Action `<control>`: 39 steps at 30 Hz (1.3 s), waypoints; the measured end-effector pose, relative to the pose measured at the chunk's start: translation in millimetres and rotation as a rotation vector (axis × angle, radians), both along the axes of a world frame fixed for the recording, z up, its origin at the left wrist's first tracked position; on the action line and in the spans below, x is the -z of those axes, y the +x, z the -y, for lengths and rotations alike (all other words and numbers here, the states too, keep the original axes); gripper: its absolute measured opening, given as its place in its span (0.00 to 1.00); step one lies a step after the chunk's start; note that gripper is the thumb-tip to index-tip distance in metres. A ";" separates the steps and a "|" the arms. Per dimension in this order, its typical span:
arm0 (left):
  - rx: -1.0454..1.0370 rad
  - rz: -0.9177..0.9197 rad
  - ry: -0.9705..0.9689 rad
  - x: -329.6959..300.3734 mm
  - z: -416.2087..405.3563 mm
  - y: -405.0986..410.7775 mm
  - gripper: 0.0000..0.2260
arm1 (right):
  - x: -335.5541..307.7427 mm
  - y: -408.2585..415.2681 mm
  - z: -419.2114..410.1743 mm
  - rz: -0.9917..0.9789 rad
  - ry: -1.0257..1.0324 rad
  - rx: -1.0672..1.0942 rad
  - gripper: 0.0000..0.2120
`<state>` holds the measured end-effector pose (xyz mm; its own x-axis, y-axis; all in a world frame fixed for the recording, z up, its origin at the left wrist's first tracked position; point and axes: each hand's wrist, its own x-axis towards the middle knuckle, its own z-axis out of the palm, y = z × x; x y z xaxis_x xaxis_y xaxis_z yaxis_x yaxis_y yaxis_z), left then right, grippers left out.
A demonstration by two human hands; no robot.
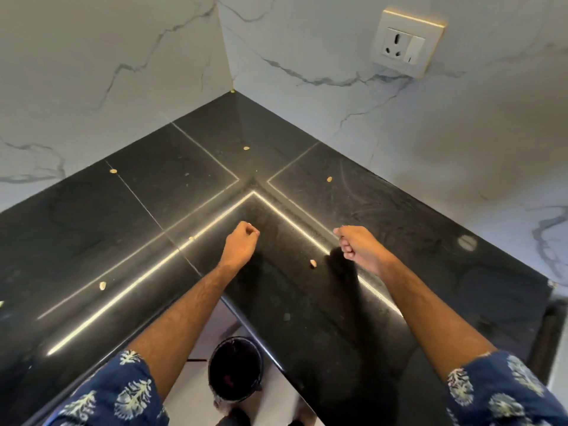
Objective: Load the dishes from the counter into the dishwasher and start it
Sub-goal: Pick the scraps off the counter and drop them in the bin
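Observation:
I look down at a black stone corner counter. No dishes and no dishwasher are in view. My left hand hovers over the counter's inner corner with its fingers curled into a loose fist. My right hand is held at the same height to the right, fingers curled in too. Nothing shows in either fist. Several small tan scraps lie scattered on the counter, one scrap between my two hands.
White marble-look walls meet behind the counter, and a wall socket sits on the right wall. A dark bucket stands on the floor below the counter's inner edge, between my forearms.

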<state>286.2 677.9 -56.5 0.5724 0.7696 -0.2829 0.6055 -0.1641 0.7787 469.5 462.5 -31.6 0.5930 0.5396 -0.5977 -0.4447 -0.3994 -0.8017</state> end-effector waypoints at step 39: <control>0.697 -0.278 0.453 2.6 -102.2 24.4 0.07 | 7.9 -31.8 -110.8 -0.197 0.166 0.314 0.12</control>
